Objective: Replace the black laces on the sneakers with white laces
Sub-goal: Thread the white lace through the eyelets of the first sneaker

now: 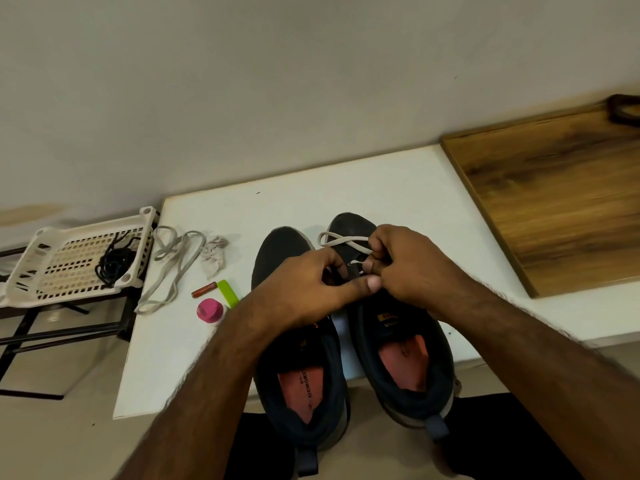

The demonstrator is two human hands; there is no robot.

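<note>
Two dark sneakers stand side by side, toes away from me, on the white bench. My right hand has its grip pinched shut on the white lace at the right sneaker's eyelets; my left hand is closed on that shoe's upper, thumb extended. The left sneaker's insole reads "MEMORY". A second white lace lies loose at left; black laces sit in a white basket.
</note>
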